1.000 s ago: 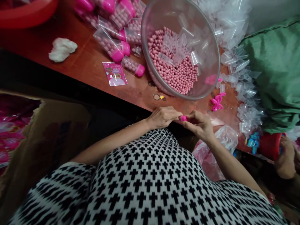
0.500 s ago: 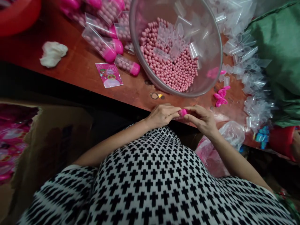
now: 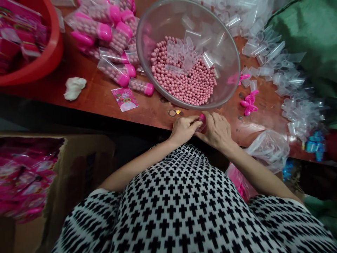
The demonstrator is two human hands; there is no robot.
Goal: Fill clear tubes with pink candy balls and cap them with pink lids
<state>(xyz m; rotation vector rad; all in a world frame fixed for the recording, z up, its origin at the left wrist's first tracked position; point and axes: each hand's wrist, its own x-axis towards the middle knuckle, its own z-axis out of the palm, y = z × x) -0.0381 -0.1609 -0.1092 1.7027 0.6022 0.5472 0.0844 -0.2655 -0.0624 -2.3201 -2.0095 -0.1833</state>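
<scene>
At the table's front edge, my left hand (image 3: 185, 129) and my right hand (image 3: 216, 130) meet around a small clear tube with a pink cap (image 3: 202, 118). Both hands are closed on it, and fingers cover most of the tube. Just beyond them stands a translucent basin (image 3: 144, 59) with pink candy balls (image 3: 186, 86) and several empty clear tubes (image 3: 181, 52) in it. A filled tube with a pink cap (image 3: 141, 86) lies left of the basin, near a pink printed packet (image 3: 124, 99).
Filled tubes (image 3: 105, 31) are piled at back left, beside a red basin (image 3: 54, 49) of pink packets. Crumpled white tissue (image 3: 74, 88) lies nearby. Pink caps (image 3: 249, 102) and many empty tubes (image 3: 300, 109) lie right. A carton (image 3: 79, 168) stands at lower left; a plastic bag (image 3: 271, 149) hangs at right.
My right hand has turned and closed over the capped tube, its back now facing up. The tube is tilted more upright. The camera view has shifted, showing more of the red basin.
</scene>
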